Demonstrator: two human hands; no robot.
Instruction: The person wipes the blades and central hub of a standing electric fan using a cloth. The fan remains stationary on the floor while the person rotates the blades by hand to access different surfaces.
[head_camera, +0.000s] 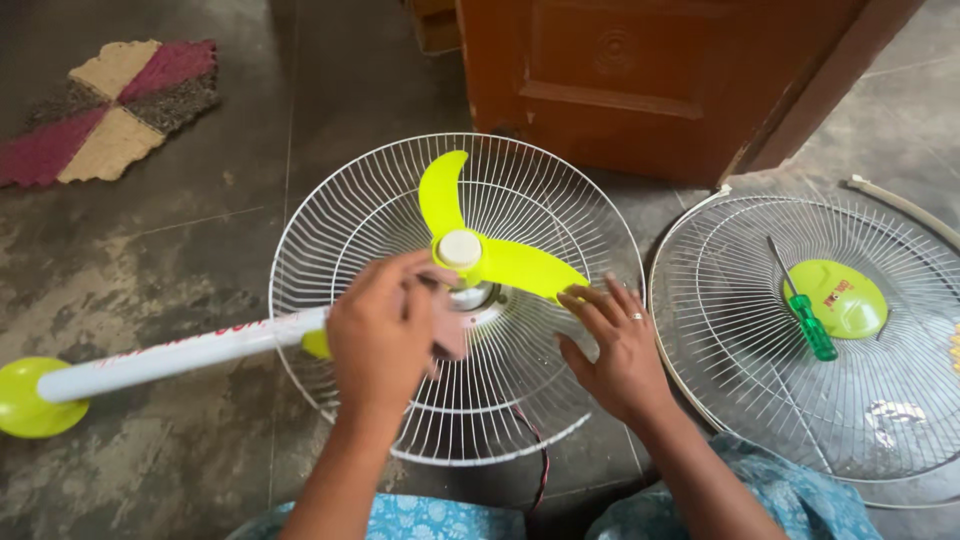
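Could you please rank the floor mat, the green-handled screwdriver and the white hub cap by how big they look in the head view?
1. Floor mat, clearly largest.
2. Green-handled screwdriver, long but thin.
3. White hub cap, smallest.
The mat lies farther from the camera, so its true lead may be greater.

Left hand (385, 335) covers the third blade beside the hub cap (460, 248); its grip unclear. Loose guard (760, 330), right of hub cap, cut off by right and bottom edges. Both forearms leave frame below.
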